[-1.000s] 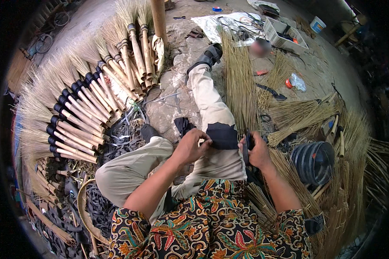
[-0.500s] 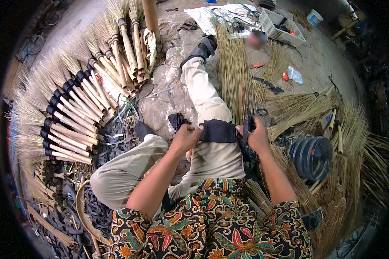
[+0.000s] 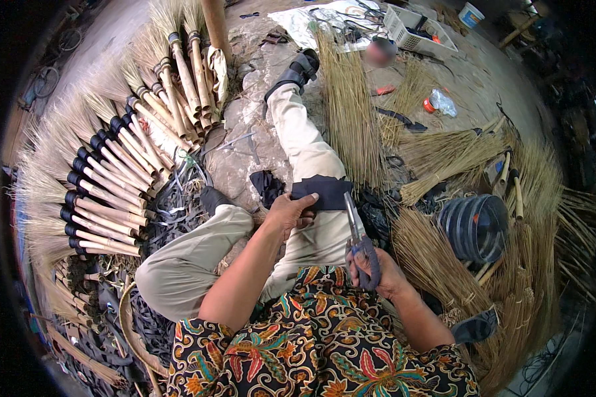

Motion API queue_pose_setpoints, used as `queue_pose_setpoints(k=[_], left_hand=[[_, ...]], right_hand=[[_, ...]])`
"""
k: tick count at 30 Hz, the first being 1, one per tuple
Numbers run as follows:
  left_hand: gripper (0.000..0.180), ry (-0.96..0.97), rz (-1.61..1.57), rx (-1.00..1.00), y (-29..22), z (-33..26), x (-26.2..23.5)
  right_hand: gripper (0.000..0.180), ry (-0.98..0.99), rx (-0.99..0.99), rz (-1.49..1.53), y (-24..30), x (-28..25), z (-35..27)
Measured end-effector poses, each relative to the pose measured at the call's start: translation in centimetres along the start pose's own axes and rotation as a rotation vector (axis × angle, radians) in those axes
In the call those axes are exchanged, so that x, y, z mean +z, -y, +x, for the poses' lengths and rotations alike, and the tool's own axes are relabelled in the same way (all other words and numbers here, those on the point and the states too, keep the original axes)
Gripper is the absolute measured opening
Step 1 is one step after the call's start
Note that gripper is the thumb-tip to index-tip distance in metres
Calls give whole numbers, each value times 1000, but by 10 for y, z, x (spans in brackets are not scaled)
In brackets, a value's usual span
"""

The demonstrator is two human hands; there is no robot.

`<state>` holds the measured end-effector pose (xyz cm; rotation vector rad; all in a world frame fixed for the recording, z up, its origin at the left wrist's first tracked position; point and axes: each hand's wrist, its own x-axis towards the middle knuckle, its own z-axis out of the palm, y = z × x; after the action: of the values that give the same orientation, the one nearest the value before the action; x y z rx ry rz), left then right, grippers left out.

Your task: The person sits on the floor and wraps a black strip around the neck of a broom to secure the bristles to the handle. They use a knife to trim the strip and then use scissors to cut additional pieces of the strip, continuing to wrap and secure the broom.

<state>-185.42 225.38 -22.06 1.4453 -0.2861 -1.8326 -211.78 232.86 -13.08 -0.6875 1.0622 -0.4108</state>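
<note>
Sitting on the ground, the person has the right leg stretched out and a dark rubber strip (image 3: 321,192) laid across that thigh. The left hand (image 3: 290,213) rests on the strip's left end, fingers curled over the edge and pinching it down against the trousers.

The right hand (image 3: 376,268) is closed around the handles of a pair of scissors (image 3: 356,228). The blades point up and slightly left, tips just beside the strip's right end; I can't tell whether the blades are parted or shut.

Key geometry: the strip's long axis runs left-right across the thigh, the scissors' axis runs nearly square to it. The strip lies up and left of the right hand's grip, close to the blade tips. The left hand is the one on the strip; the right only has the tool.

Around: a fan of finished brooms (image 3: 112,178) to the left, loose straw bundles (image 3: 351,112) beyond the leg, a dark roll of strapping (image 3: 473,228) to the right, a white crate (image 3: 417,30) far up.
</note>
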Motion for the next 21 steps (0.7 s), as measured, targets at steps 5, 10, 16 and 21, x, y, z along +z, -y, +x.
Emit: queue_pose_setpoints(k=[5,10,16,21], left_hand=[[39,24,-28,65,-9,-12,12],[42,-6,-153,90,-9,-13,14],[42,40,-214,97,-4,-14,13],[34,36,-214,63,-3,-20,14]], right_hand=[[61,43,111,41,-13,7,-3],[72,107,183,12,-3,9,0],[74,110,179,-42,4,11,21],[70,95,145,-7,4,12,37]])
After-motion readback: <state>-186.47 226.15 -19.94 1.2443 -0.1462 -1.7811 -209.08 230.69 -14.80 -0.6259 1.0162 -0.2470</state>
